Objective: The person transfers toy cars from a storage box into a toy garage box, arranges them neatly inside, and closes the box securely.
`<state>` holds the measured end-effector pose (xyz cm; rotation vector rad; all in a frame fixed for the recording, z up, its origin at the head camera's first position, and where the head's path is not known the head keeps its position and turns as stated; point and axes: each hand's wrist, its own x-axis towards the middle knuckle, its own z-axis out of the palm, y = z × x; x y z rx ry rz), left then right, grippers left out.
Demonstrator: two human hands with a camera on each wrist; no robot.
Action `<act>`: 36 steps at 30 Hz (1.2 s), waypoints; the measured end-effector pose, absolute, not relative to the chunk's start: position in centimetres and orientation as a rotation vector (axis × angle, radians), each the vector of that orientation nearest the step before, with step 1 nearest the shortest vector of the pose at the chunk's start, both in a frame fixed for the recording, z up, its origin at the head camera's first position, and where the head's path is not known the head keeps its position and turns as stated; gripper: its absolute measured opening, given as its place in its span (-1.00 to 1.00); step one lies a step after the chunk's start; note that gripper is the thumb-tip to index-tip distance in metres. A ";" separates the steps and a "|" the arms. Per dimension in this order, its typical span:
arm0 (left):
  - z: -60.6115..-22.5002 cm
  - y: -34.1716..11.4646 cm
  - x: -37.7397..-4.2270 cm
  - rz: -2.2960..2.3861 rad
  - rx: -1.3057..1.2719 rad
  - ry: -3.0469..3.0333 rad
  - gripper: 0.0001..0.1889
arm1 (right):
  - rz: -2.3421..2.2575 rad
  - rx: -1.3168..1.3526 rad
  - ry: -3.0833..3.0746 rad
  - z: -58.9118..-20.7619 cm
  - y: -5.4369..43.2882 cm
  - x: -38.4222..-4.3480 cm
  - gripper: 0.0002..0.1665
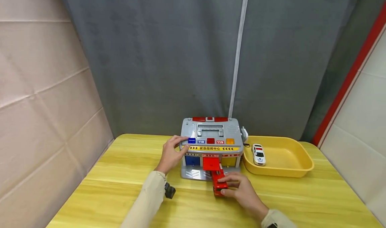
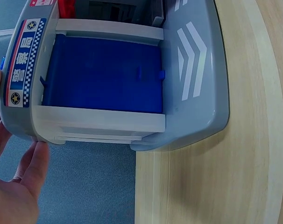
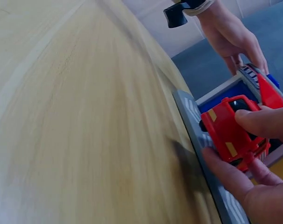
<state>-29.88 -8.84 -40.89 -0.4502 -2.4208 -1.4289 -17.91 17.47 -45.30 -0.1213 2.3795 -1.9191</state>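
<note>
A grey toy garage (image 1: 235,129) with colored buttons on its roof stands on the table. Its red middle door (image 1: 211,163) is swung up and outward, while the blue door (image 2: 104,74) is down. My right hand (image 1: 243,191) pinches a red toy fire truck (image 1: 219,182) between thumb and fingers. The truck's far end reaches under the raised door; the right wrist view shows it held over the garage's front ramp (image 3: 193,109). With its thumb and fingers, my left hand (image 1: 171,154) holds the garage's left roof corner, beside the blue button (image 1: 191,140).
Right of the garage sits a yellow tray (image 1: 297,172) with a white toy police car (image 1: 258,154) leaning at its left side. A grey curtain (image 1: 169,60) hangs behind the wooden table (image 1: 120,174). A yellow door (image 1: 228,161) is at the garage's right.
</note>
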 end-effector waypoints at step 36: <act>-40.6 -8.7 -29.9 -1.417 -0.424 -2.453 -0.70 | -2.302 0.467 2.111 -46.3 13.1 -21.2 -0.83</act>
